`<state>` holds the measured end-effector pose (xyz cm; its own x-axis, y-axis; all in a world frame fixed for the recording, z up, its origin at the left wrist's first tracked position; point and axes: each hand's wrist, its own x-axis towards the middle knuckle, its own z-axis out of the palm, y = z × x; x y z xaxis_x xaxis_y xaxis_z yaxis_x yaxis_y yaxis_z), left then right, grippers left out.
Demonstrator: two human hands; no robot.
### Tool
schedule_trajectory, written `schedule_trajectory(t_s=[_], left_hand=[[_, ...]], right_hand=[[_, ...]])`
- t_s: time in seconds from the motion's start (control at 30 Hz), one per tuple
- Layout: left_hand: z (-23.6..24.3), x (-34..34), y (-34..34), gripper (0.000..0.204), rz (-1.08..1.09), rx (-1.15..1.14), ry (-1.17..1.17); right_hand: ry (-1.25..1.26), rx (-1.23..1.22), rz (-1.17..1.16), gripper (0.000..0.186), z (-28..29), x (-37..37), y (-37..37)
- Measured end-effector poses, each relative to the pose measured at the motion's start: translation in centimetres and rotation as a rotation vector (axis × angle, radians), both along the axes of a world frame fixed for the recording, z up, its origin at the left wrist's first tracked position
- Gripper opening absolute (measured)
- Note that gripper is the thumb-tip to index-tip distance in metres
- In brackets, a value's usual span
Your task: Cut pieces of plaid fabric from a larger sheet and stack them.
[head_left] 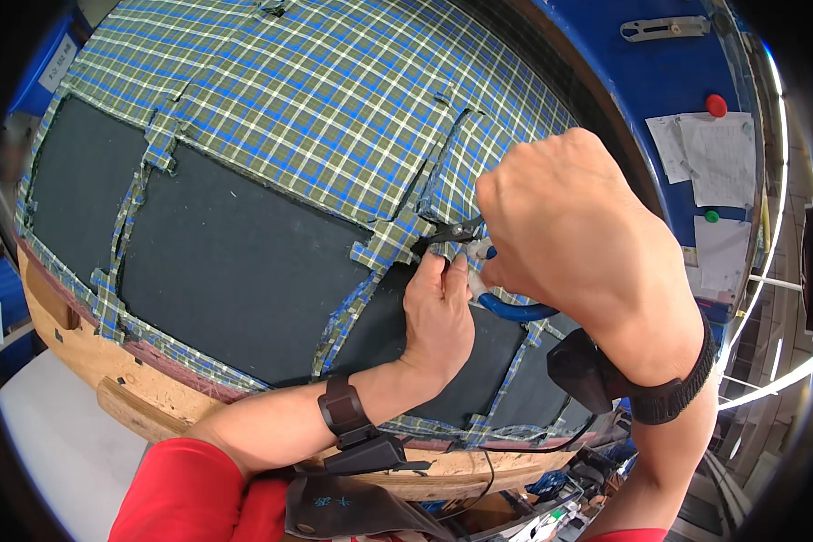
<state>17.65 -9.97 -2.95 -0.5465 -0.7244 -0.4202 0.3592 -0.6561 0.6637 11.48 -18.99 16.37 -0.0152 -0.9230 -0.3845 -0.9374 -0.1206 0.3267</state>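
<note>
Plaid fabric in green, blue and white spreads over a large dark padded panel, with strips of it framing dark rectangular sections. My right hand grips scissors with blue and whitish handles. Their dark blades lie at the fabric near the corner of a section, just above my left fingertips. My left hand is closed in a pinch on the plaid fabric's edge beside the blades. Part of the scissors is hidden behind my right hand.
A blue board at the right carries papers, a red magnet and a metal-coloured utility knife. Along the panel's near side runs a wooden edge. Cluttered items lie below at the lower right.
</note>
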Motion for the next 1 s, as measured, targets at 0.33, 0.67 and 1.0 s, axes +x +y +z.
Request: schedule_trajectory(t_s=[0.33,0.67,1.0], left_hand=[[-0.2,0.3,-0.2,0.013,0.024,-0.037,0.023],[0.7,0.4,-0.4,0.017,-0.108,0.008,-0.124],[0.7,0.5,-0.2,0.016,-0.095,-0.073,-0.149]], right_hand=[[0.004,0.02,-0.029,0.017,2.2,-0.5,6.0],[0.031,0.068,-0.009,0.012,1.3,0.4,2.0],[0.029,0.075,0.027,0.01,0.3,0.0,1.9]])
